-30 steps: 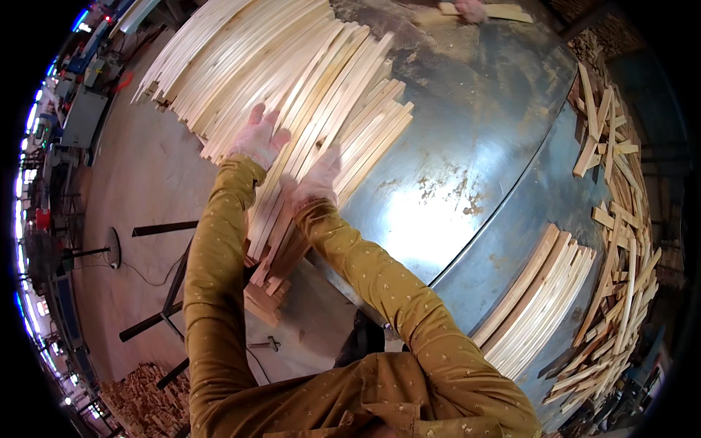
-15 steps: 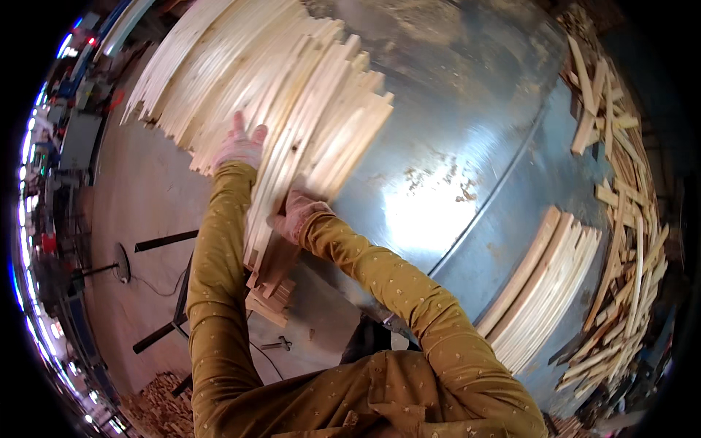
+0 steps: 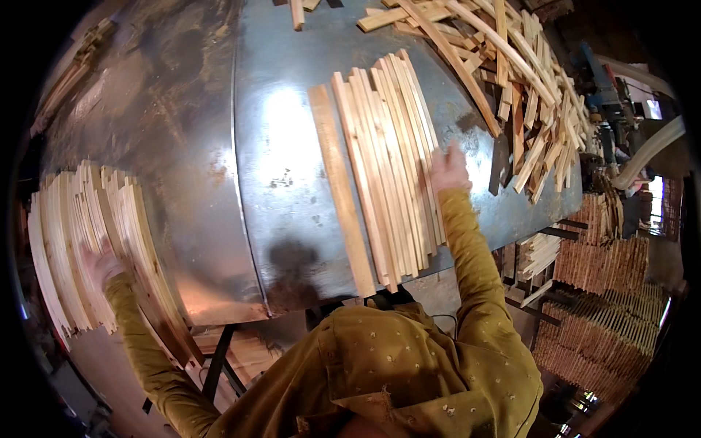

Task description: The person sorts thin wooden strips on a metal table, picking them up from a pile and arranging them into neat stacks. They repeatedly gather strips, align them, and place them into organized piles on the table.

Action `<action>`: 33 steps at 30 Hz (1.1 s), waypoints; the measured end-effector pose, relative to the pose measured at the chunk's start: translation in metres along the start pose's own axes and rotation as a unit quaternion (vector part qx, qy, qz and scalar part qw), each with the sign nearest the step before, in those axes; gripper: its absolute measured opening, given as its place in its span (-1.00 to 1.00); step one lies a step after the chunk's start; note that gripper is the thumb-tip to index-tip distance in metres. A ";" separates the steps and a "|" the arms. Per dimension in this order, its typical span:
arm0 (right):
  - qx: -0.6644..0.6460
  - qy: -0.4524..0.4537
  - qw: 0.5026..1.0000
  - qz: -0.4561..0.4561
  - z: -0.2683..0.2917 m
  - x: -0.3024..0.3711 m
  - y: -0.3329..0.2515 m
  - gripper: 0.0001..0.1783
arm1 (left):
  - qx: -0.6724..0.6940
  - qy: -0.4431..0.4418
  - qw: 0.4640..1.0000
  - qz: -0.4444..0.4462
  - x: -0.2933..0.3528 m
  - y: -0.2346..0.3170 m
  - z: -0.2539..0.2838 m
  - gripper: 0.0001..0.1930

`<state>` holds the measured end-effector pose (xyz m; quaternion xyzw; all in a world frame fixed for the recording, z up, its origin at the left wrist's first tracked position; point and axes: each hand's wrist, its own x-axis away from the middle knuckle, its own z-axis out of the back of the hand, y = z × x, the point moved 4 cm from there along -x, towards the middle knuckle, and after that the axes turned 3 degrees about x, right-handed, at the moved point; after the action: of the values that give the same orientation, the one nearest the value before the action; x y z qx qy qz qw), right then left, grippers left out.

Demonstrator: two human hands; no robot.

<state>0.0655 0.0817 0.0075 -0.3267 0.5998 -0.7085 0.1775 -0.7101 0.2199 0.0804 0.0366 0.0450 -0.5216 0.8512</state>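
Pale wooden strips point(image 3: 69, 233) lie side by side in a wide row at the left. My left hand point(image 3: 104, 264) rests on top of them, slightly blurred, with its fingers spread. In the middle of the metal table point(image 3: 197, 219) is a smaller row of wooden strips point(image 3: 387, 168), its left strip point(image 3: 336, 182) darker and a little apart. Along this row's right side is my right hand point(image 3: 451, 169), its blurred fingers stretched out and nothing seen in them. Whether it touches the outer strip is hard to make out.
A jumbled heap of wood offcuts point(image 3: 504, 80) covers the far right of the table. Beyond the right edge stand tall stacks of wood pieces point(image 3: 599, 292) and a pale hose point(image 3: 650, 153). A seam point(image 3: 237, 160) crosses the tabletop. Dark frame legs point(image 3: 219, 358) show below.
My view has swung right. My right hand has left the large row and moved over to the smaller row's right side. My left hand stays at the large row.
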 end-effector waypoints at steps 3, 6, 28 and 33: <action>0.341 -0.052 0.937 -0.054 0.117 -0.096 0.052 -0.45 | 0.522 -0.156 0.828 -0.129 0.104 0.151 -0.082 -0.38; 0.074 -0.206 0.948 -0.233 0.094 -0.071 0.051 -0.43 | -0.007 -0.224 0.890 -0.398 0.286 0.322 -0.047 -0.24; 0.534 -0.484 0.664 0.200 0.072 -0.028 0.014 -0.18 | 0.380 -0.236 0.853 -0.268 0.372 0.383 -0.058 -0.04; 0.541 -0.429 0.722 0.041 0.046 -0.051 0.004 -0.15 | 0.256 -0.107 0.910 -0.307 0.277 0.440 -0.029 -0.21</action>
<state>0.1327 0.0799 -0.0058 -0.4190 -0.0133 -0.6886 0.5916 -0.1938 0.1776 0.0264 0.1817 -0.1724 -0.7516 0.6101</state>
